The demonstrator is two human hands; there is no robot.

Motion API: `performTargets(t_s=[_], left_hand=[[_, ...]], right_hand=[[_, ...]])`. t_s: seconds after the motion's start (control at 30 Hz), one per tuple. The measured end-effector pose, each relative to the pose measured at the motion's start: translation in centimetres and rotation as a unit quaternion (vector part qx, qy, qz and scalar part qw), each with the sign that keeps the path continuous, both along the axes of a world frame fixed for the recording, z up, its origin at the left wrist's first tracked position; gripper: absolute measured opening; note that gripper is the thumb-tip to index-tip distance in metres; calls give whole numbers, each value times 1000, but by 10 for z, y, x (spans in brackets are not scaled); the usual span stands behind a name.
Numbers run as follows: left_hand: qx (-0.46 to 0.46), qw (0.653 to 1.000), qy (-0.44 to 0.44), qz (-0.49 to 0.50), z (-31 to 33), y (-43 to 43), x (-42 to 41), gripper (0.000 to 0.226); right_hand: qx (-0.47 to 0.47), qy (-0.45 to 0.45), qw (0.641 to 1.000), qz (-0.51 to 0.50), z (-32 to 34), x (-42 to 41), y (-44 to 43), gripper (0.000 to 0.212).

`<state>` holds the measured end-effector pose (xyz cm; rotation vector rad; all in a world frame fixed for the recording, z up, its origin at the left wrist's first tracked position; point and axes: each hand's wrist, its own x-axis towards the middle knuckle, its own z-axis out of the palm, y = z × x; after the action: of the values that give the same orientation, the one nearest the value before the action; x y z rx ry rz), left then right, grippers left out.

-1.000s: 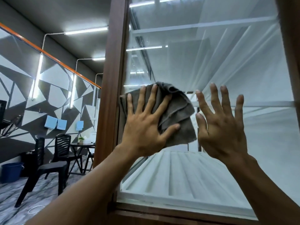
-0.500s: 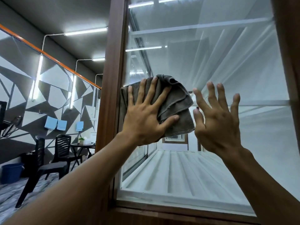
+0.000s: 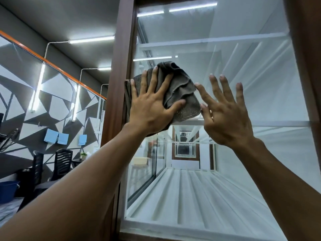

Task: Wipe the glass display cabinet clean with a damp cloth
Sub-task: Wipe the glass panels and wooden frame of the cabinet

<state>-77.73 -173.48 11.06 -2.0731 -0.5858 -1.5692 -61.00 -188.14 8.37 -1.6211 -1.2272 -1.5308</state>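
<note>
Cloth, grey and bunched, sits under your flat, spread left hand, pressed to the glass pane beside the wooden frame. Your right hand is splayed, holding nothing. Judging by position, most of the pane looks unwiped.

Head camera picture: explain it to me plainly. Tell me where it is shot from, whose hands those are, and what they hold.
No machine is at work here. The picture comes from a wide-angle camera worn on a person's head, looking forward along both bare arms. The left hand lies flat with fingers spread, pressing a crumpled grey-brown cloth against the glass pane of a display cabinet, close to its brown wooden frame. The right hand holds nothing; it is open towards the glass, its forefinger right at the cloth's edge. Through the glass you see white shelves. Off to the left, in the room, stand black chairs and a blue bucket.
</note>
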Motion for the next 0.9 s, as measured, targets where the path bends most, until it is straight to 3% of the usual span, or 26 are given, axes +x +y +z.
performTargets(t_s=[0.2, 0.43, 0.63, 0.7, 0.9], left_hand=[[57, 998, 37, -8, -43, -2, 4, 85], [-26, 999, -26, 11, 99, -8, 12, 87], [25, 999, -36, -22, 14, -3, 2, 83], [35, 999, -18, -20, 10, 0, -1, 84], [9, 999, -41, -4, 118, 2, 9, 84]], right_hand=[[26, -7, 999, 33, -2, 0, 2, 65], [39, -24, 998, 39, -3, 0, 4, 61], [60, 5, 994, 86, 63, -4, 4, 57], [60, 15, 996, 65, 90, -4, 5, 60], [65, 17, 996, 53, 97, -6, 6, 62]])
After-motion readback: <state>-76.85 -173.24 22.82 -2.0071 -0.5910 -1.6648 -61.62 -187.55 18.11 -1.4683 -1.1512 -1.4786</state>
